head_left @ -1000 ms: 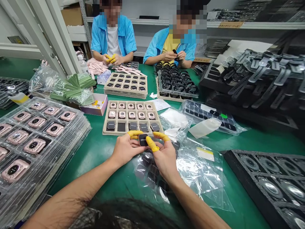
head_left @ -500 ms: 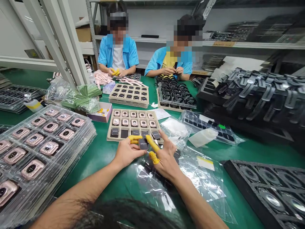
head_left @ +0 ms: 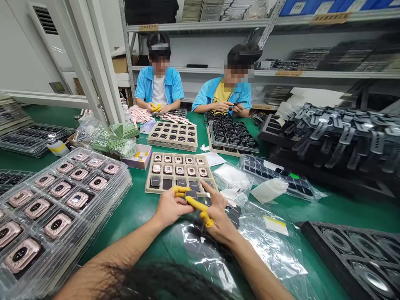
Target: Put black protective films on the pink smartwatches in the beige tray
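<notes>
My left hand (head_left: 170, 207), with yellow cots on its fingers, pinches a square smartwatch case (head_left: 191, 194) by its edge. Its black lettered face points up. The fingers of my right hand (head_left: 220, 216) are spread, and one yellow-cotted finger lies across that face; the other cotted digit is bent below. Just beyond both hands sits a beige tray (head_left: 153, 191). Pink-gold watch cases (head_left: 179, 170) lie back-up in its two far rows, and black faces (head_left: 155, 181) show in the near row. My hands partly hide the near right corner.
Stacked clear trays (head_left: 125, 179) of pink-gold watches stand at left. Clear plastic bags (head_left: 265, 246) spread at right, beside a white bottle (head_left: 269, 190) and a black foam tray (head_left: 308, 227). Two co-workers in blue (head_left: 175, 85) sit opposite, near green straps (head_left: 120, 139).
The view has tilted up, so the scene sits lower. My right hand's cotted finger has moved from the watch's edge to across its face. The left hand keeps its pinch.
</notes>
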The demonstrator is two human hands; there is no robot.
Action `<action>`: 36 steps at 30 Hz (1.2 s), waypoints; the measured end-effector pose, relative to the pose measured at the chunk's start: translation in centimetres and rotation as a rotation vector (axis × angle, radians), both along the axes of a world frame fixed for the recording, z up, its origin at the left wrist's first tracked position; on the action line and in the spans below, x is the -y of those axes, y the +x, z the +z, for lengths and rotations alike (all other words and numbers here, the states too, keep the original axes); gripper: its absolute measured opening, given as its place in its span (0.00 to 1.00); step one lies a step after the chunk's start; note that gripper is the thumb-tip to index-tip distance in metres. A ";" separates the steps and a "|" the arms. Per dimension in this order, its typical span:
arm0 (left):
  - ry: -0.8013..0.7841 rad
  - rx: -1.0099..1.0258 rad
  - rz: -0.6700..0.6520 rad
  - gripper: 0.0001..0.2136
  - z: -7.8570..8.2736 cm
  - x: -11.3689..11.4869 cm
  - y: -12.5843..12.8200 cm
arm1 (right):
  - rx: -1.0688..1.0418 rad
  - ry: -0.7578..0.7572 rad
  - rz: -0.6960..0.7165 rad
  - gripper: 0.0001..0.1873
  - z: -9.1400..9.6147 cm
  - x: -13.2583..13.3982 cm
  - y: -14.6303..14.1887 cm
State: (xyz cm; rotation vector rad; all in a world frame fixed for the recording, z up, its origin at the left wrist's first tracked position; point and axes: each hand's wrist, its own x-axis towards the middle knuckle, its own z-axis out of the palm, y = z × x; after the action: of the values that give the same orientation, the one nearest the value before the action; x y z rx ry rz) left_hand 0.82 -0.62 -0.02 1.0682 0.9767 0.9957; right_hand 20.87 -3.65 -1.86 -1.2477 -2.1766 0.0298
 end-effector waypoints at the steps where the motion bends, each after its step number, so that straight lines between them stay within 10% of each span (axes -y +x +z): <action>1: 0.000 -0.002 -0.009 0.30 0.0 0.0 0.0 | -0.025 0.002 -0.055 0.23 0.0 -0.1 0.1; 4: 0.009 -0.022 -0.009 0.28 0.1 0.1 0.0 | -0.125 0.008 -0.216 0.23 -0.2 -0.3 0.5; 9: 0.014 -0.050 -0.001 0.27 -0.1 0.0 -0.1 | -0.035 -0.018 0.007 0.24 -0.3 -0.2 0.2; 13: 0.007 -0.050 0.010 0.28 0.0 0.1 0.0 | -0.078 -0.004 -0.196 0.22 -0.3 -0.3 0.1; 19: 0.009 -0.019 0.028 0.28 0.6 0.2 0.0 | -0.044 -0.059 -0.027 0.22 -0.4 -0.6 0.9; 24: 0.003 0.013 0.045 0.29 0.7 0.3 0.1 | -0.350 -0.088 -0.137 0.19 -0.3 -0.5 -0.3; 30: 0.037 -0.085 -0.052 0.27 -0.5 0.6 0.5 | -1.021 -0.523 -0.110 0.37 0.1 0.0 -3.5; 36: 0.034 -0.090 -0.063 0.28 -0.5 0.7 0.6 | -1.035 -0.514 -0.213 0.25 1.1 0.3 -2.8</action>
State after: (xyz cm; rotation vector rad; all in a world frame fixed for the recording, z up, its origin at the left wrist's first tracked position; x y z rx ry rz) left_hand 1.40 -1.36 -0.51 1.1730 0.9959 0.9225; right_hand 18.11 -3.91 -0.73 -1.2940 -1.1463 0.9684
